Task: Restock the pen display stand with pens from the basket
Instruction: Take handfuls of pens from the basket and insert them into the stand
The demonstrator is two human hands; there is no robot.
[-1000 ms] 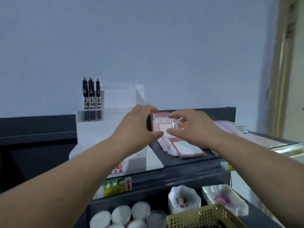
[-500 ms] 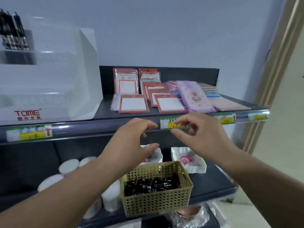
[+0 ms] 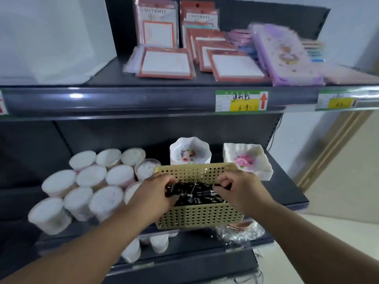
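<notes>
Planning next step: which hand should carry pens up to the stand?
Left hand, probably: it digs into the pens at the left of the basket, nearer the display stand; right hand is farther.

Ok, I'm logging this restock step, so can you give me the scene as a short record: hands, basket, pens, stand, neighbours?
left hand: inside the basket, fingers curled round pens
right hand: inside the basket, fingertips pinching pens
basket: perforated, yellowish, on the lower shelf
pens: dark, piled loose in the basket
display stand: white, upper shelf, left; only partly in view, no pens visible there
neighbours: white tubs left of the basket, flowered dishes behind it
</notes>
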